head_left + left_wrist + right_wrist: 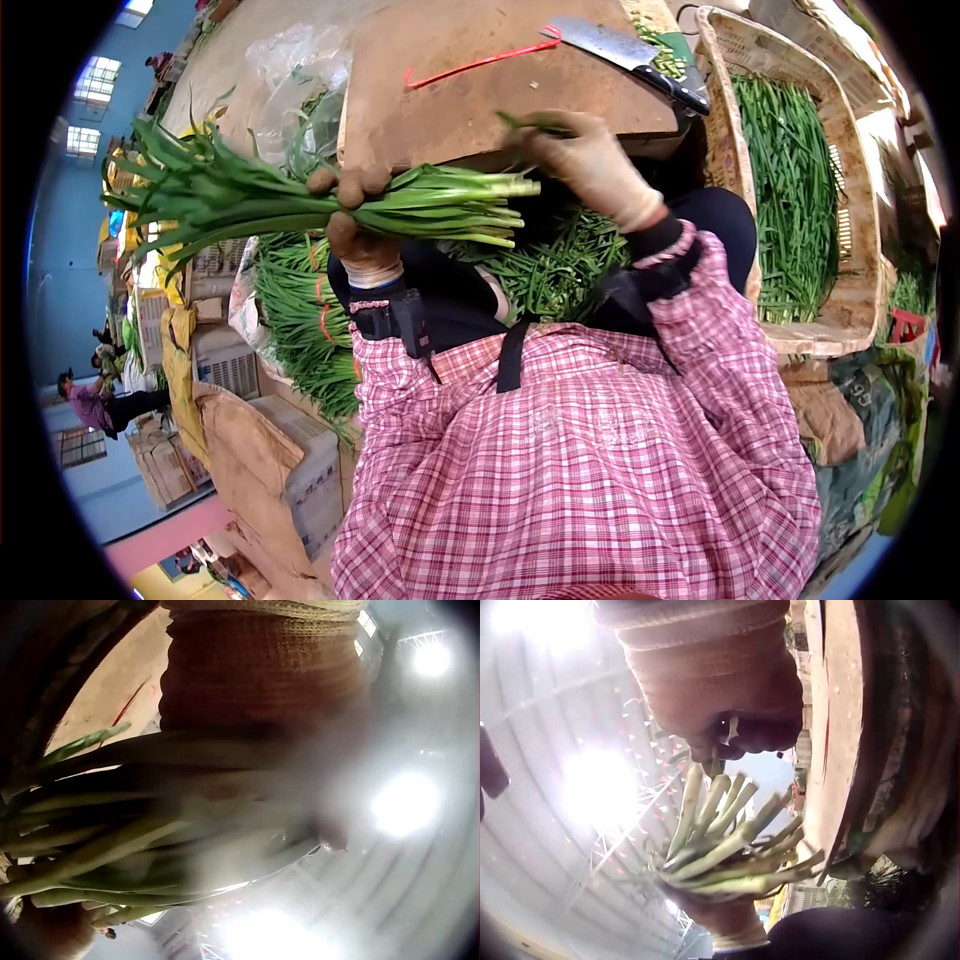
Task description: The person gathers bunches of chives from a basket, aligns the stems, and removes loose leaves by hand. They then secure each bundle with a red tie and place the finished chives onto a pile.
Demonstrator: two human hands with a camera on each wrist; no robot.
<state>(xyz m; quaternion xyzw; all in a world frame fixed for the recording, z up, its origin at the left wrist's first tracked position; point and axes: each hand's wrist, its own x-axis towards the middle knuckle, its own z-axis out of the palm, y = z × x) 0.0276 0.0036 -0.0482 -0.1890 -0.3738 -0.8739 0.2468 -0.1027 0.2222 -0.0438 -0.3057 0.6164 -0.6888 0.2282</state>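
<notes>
My gloved left hand (355, 205) grips a thick bunch of green stalks (440, 205) around its middle, flat leaves spreading to the left and pale stem ends pointing right. In the left wrist view the stalks (97, 862) run below the glove, partly blurred. Just beyond the stem ends, my gloved right hand (595, 170) pinches a strip of green leaf (530, 122) over the front edge of the board. The right wrist view shows its curled fingers (712, 712) close above the pale stem ends (735, 840).
On the wooden board (440, 110) lie a red tie strip (480, 62) and a cleaver (610, 45). A plastic crate (860, 200) of greens stands at right. Tied green bundles (300, 310) lie at left; loose leaves (560, 265) are heaped between the legs.
</notes>
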